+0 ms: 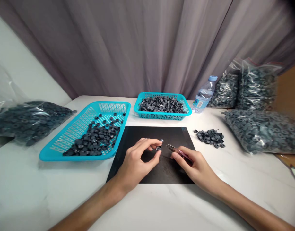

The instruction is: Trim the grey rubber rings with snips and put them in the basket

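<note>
Pinching two small dark pieces (158, 148) in the left fingertips, that's my left hand (135, 163) over the black mat (165, 175)! My right hand (197, 163), also over the mat, is closed round pink-handled pliers (183, 154), tips just short of the pieces. Left of the mat, a filled blue basket (77, 158); beyond it, a second basket (161, 116); right of it, a loose pile (211, 138).
</note>
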A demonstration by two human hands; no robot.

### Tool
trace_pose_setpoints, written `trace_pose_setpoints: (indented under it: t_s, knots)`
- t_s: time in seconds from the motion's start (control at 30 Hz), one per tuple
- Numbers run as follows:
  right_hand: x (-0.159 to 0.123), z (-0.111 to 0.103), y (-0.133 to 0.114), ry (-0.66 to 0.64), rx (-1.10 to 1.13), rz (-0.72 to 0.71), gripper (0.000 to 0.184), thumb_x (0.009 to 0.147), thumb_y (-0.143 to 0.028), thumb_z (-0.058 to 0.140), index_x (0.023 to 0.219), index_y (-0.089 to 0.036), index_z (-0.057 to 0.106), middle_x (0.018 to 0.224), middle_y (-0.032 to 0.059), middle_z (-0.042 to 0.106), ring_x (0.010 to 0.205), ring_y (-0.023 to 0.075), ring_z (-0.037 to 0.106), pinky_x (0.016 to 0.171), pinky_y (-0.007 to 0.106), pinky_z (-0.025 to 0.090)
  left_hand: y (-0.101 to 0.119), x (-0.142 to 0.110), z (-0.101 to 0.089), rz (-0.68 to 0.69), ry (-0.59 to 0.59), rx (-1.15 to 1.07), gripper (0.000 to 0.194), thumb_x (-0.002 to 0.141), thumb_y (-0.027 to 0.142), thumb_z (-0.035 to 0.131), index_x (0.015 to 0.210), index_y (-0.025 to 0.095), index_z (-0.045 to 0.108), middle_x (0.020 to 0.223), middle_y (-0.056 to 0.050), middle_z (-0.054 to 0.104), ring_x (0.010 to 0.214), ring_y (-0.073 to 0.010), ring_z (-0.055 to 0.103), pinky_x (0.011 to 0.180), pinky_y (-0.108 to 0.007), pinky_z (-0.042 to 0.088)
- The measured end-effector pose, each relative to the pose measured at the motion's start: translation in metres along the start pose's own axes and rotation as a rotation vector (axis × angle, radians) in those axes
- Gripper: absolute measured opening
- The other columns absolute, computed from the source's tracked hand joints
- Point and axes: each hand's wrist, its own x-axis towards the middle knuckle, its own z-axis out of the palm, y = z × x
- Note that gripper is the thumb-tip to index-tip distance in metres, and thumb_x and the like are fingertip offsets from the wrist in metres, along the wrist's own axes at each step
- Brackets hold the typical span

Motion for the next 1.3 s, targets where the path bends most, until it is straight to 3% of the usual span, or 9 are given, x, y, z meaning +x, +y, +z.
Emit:
trace_pose_setpoints:
  t_s: [1.3]
  knots:
    - [0.0003, -0.0012, -0.0011, -0.003, 0.0, -0.02, 0.04, 0.103, -0.048, 0.048, 0.074, -0.021, 0.044, 0.066, -0.0045, 0.037, 0.06, 0.0127, 0.034, 0.054, 0.026, 0.028, 0.0034, -0.0015, 0.0004, -0.091, -0.081, -0.118, 0.022, 0.087, 0.012, 0.066, 0.106, 0.024, 0.067, 0.096, 0.0, 0.075, 0.08, -0.0145, 0.07, 0.081, -0.029, 0.059]
